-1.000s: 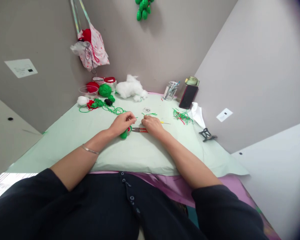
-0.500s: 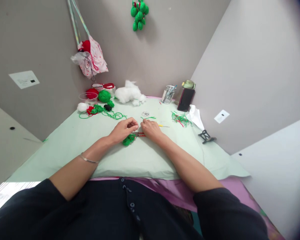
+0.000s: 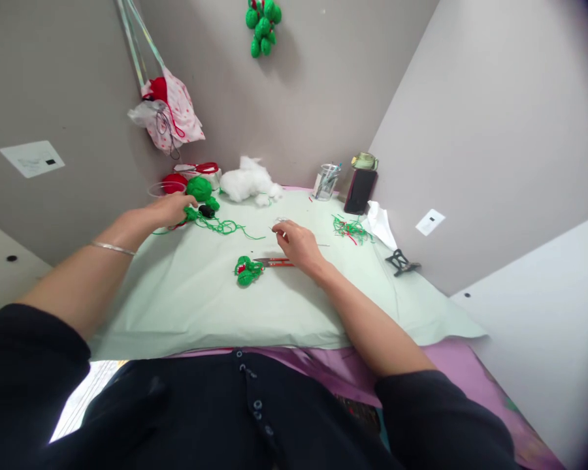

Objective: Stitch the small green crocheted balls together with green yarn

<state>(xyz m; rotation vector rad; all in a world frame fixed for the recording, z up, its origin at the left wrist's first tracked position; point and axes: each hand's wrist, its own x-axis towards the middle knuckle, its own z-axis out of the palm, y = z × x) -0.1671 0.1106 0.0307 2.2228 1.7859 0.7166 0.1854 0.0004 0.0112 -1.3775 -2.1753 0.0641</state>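
My left hand (image 3: 175, 207) reaches over the supplies at the back left, its fingers apart above a small green crocheted piece (image 3: 191, 214) and beside a black thread spool (image 3: 206, 211). My right hand (image 3: 296, 243) rests on the table with curled fingers, the thumb and fingertips close together by a small clear round case (image 3: 280, 220). Whatever is between them is too small to make out. Orange-handled thread snips (image 3: 274, 262) lie partly under this hand. Beside their tips sits a green crocheted piece (image 3: 247, 270) with red and white parts. A thin metal shaft (image 3: 323, 245) shows right of the hand.
Behind are a green yarn ball (image 3: 198, 188), a red yarn ball (image 3: 174, 183), white stuffing (image 3: 249, 181), a pen jar (image 3: 326, 183) and a phone (image 3: 361, 191). Yarn scraps (image 3: 351, 228) lie right, near a black stand (image 3: 402, 262). Loose green yarn (image 3: 225, 226) trails across the table.
My left hand has moved from the middle of the table to the supplies at the back left, uncovering the green crocheted piece. My right hand has shifted slightly, still near the case.
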